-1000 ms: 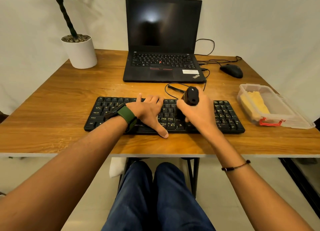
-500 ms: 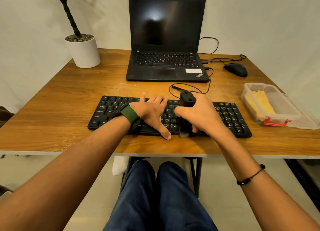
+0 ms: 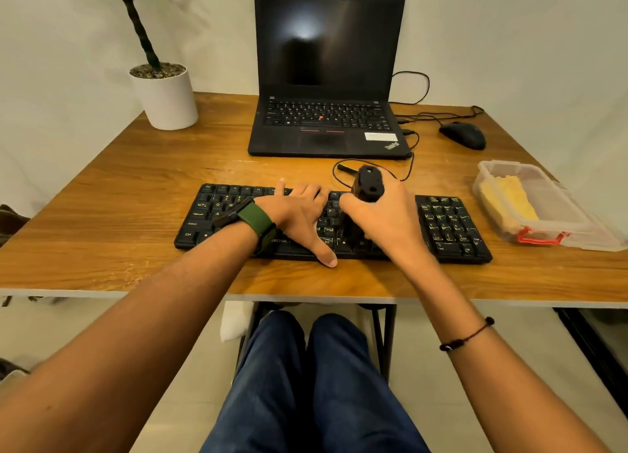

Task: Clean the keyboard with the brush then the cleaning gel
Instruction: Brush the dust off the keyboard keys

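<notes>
warm, dim indoor light, a soft glare on the laptop screen [image 3: 306,34], wide-angle bending at the edges.

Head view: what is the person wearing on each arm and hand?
Both forearms are bare, with no sleeves in view. The left hand has a dark smartwatch on a green strap at its wrist. The right hand has a thin dark cord bracelet with small beads on the wrist. No gloves or rings show.

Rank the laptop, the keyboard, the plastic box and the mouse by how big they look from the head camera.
1. Laptop.
2. Keyboard, partly covered by both hands.
3. Plastic box, though nearness may flatter it.
4. Mouse, farther back.
</notes>
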